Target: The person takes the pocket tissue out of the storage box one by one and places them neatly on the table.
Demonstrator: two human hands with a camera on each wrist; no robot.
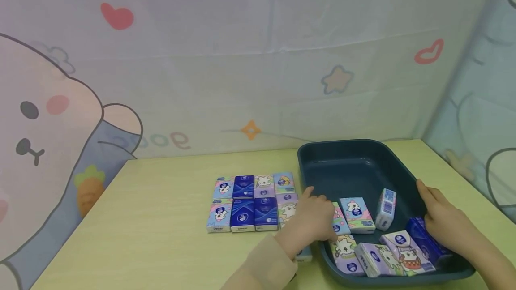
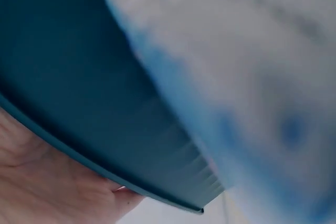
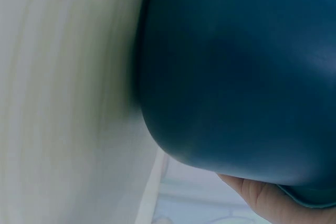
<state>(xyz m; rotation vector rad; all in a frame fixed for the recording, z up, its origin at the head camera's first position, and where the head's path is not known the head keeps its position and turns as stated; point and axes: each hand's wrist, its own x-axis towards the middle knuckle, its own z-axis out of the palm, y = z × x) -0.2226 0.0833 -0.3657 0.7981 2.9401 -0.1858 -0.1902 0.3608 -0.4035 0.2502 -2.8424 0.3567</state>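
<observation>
A dark teal tray (image 1: 342, 178) sits at the right of the table with several small tissue packs, such as a pink and blue pack (image 1: 357, 215), mostly in its near half. My left hand (image 1: 310, 218) grips the tray's left rim. On the opposite side, my right hand (image 1: 447, 223) holds the right rim beside a dark blue tissue pack (image 1: 427, 240). In the left wrist view, a blurred white and blue surface (image 2: 236, 77) hides much of the tray. The right wrist view shows the tray's outer wall (image 3: 236, 77) and part of the right hand.
Left of the tray, two rows of tissue packs (image 1: 242, 214) lie side by side on the pale yellow table (image 1: 153, 218). Another pack (image 1: 304, 254) shows partly from under my left forearm. A printed cloth (image 1: 225, 79) hangs behind the table.
</observation>
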